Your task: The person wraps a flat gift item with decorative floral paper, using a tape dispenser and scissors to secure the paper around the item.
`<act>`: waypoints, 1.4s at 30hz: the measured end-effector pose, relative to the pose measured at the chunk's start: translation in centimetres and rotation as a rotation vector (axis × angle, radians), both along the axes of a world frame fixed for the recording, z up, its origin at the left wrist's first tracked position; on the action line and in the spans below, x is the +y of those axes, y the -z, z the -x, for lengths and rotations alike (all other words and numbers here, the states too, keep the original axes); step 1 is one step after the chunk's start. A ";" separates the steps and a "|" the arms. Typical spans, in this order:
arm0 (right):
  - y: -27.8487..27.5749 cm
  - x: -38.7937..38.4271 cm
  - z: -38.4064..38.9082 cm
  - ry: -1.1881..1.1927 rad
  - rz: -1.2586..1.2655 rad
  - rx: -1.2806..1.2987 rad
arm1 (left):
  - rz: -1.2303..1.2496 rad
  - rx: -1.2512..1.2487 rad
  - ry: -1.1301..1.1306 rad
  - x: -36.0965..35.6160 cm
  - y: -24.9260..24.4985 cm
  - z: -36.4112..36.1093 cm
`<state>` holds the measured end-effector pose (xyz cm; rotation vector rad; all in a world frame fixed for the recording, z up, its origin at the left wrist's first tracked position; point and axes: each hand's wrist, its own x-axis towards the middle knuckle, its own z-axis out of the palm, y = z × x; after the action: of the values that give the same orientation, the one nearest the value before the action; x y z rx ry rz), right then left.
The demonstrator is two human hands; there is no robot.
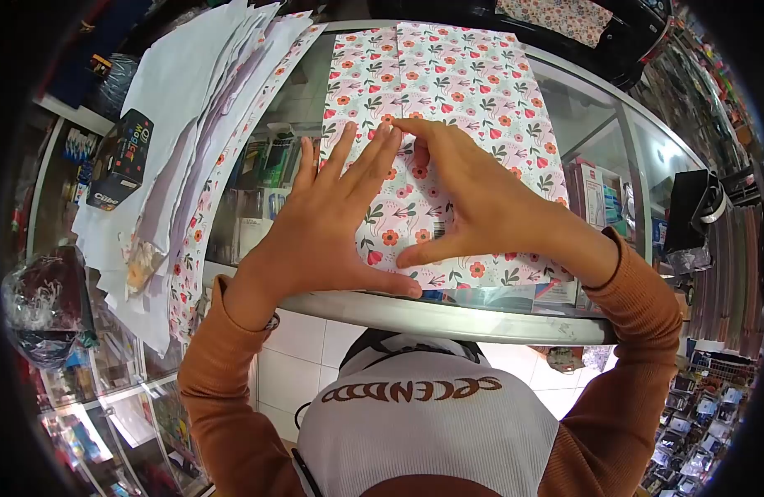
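Floral wrapping paper [490, 91] lies on the glass counter in front of me, with a vertical edge or fold line running down it left of the middle. My left hand [328, 219] rests on the paper's left part, fingers stretched out and thumb pointing right near the front edge. Across from it, my right hand [481, 199] lies on the paper with its fingertips by the vertical line, close to the left fingertips. Its thumb is spread toward the left thumb. A small barcode shows between the hands. Whether anything lies beneath the paper is hidden.
Large stacked paper sheets [171, 91] hang over the counter's left side, with a black Magic Cube box [121, 161] on them. The metal counter edge [448, 319] runs before me. A black box [693, 211] stands at right. Boxed goods show under the glass.
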<state>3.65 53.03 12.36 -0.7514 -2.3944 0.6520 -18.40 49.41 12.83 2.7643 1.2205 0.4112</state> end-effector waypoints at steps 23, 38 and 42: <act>-6.4 -13.7 -31.0 1.383 -0.086 0.097 | 0.126 0.194 -0.009 0.4 -0.4 0.2; -2.9 -11.1 -33.2 1.128 0.294 0.731 | 0.036 0.188 -0.122 1.5 -3.2 -4.2; -2.8 -11.0 -32.8 1.054 0.221 0.738 | 0.031 0.213 -0.072 2.1 -3.4 -5.7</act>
<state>36.46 42.05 15.12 -1.3900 -1.0422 0.5690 -12.69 51.48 16.23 2.8019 1.3614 0.1034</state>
